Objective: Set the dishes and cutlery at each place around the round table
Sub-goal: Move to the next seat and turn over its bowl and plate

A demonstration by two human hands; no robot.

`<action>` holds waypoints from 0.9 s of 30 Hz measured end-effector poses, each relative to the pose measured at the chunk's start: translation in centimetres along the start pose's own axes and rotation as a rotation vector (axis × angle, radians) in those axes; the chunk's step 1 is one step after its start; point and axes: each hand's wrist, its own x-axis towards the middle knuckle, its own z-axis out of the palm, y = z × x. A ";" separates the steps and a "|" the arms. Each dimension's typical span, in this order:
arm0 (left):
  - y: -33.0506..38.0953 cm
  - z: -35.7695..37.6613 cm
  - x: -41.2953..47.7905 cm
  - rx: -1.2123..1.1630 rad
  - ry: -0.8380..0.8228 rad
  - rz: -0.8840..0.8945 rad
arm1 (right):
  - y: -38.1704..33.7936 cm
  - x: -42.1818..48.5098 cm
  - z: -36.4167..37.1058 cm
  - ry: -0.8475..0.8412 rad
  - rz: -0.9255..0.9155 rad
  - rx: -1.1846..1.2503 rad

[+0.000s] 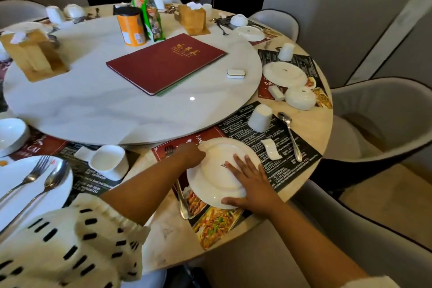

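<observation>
**Turning the plate over without disturbing the place**

The plate [217,170] lies upside down, foot ring up, on the placemat [292,163] at the near right of the round table [163,241]. Our left hand [190,155] curls its fingers over the plate's far left rim. Our right hand [250,184] lies flat on the base, fingers straight and spread, thumb along the near rim, gripping nothing.

We judge the step to be turning it right way up. We should lift by the rim rather than slide, because a fork [168,150] and a cutlery handle [183,203] sit at its left edge; whether under it or just beside, we cannot tell. We would best turn it toward us, away from the upturned cup [260,118] on the far side and the small white rest [271,148] and spoon [289,135] to the right. Then we set it down mid-mat.
</observation>
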 end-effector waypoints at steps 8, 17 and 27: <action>0.8 0.1 1.0 -0.036 0.004 -0.039 | 2.4 0.4 -0.8 0.015 -0.017 0.076; 0.5 1.2 1.1 -0.632 0.023 -0.134 | 3.2 0.4 -0.7 0.045 -0.063 0.137; 1.2 -2.6 -0.3 -1.285 -0.073 -0.242 | 0.9 -1.2 -0.2 0.527 -0.334 0.220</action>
